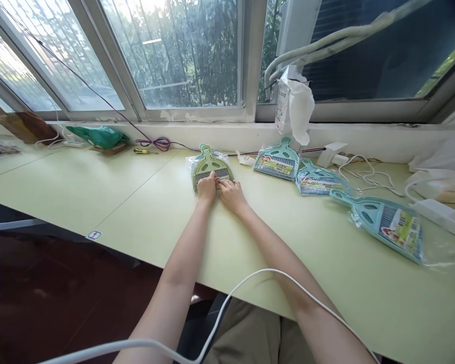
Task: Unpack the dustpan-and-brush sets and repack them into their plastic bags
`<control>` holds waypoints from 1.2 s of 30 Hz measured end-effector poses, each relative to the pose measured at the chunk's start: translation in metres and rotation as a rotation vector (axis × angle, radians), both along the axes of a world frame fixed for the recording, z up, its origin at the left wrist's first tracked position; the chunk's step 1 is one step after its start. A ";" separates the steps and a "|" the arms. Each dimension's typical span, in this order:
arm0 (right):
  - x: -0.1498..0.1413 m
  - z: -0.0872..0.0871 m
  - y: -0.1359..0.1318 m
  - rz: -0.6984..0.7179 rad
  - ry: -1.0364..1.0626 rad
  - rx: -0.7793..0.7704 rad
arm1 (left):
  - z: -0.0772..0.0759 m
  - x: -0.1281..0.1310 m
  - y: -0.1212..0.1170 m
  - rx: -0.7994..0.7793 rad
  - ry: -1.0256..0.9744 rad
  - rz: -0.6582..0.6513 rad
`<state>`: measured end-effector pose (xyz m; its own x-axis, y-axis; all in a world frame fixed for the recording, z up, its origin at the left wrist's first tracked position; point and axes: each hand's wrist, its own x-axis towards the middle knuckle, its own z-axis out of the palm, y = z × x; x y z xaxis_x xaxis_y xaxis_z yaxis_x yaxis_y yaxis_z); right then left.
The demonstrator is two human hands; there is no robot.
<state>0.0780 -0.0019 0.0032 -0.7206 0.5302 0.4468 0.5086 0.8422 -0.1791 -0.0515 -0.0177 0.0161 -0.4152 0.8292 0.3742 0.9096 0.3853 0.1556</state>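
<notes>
A small green dustpan-and-brush set (208, 164) lies on the desk in front of me, with its handle toward the window and clear plastic wrapping around it. My left hand (207, 188) is closed at the near edge of the set, its fingers pinched. Close beside it, my right hand (232, 195) is closed too, and the fingertips of both hands meet over the packaging. Exactly which bit of the wrapping lies between the fingers is hidden. To the right, three pale blue sets in plastic wrapping lie apart: one (276, 161), another (318, 179) and the nearest (382, 220).
A white cable (265, 271) loops across my forearms. Along the window wall are a green bag (98, 135), a yellow screwdriver (144, 151), bundled wires (161, 144), a tissue pack (293, 103) and a white adapter (331, 154). A power strip (445, 215) lies at far right.
</notes>
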 end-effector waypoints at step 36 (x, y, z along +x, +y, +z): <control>-0.027 0.013 -0.012 -0.231 -0.289 -0.049 | -0.009 -0.028 -0.002 0.335 -0.264 0.176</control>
